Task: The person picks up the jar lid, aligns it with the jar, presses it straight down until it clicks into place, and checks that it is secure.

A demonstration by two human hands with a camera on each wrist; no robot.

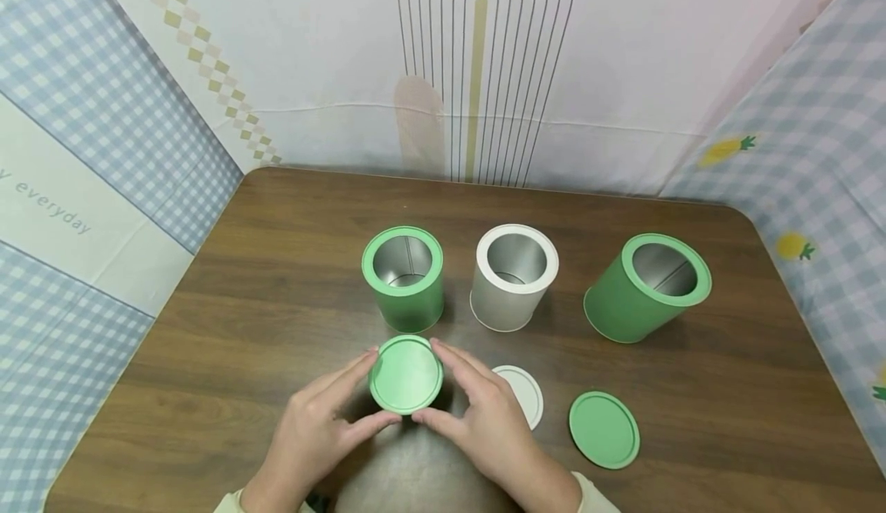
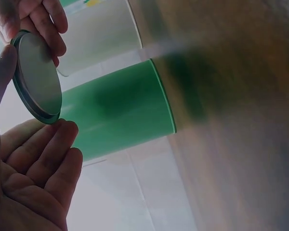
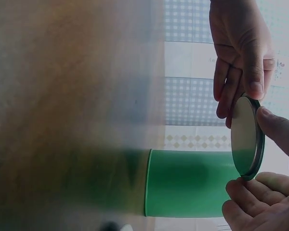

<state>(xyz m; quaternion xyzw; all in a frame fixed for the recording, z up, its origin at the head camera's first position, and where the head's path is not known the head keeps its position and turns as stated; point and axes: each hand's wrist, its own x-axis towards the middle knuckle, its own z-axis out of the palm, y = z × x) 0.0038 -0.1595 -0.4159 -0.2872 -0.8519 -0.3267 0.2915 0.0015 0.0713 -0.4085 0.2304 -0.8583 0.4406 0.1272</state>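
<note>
A round green lid is held up off the table between both hands. The left hand pinches its left edge between thumb and fingers, and the right hand pinches its right edge the same way. In the left wrist view the lid's pale underside shows, with the rim tilted. Just beyond the lid stands an open green can; in the right wrist view this can is below the lid's level. The lid and can are apart.
An open white can stands beside the green one, and another open green can is farther right. A white lid, partly hidden by the right hand, and a second green lid lie on the wooden table. Patterned cloths hang around it.
</note>
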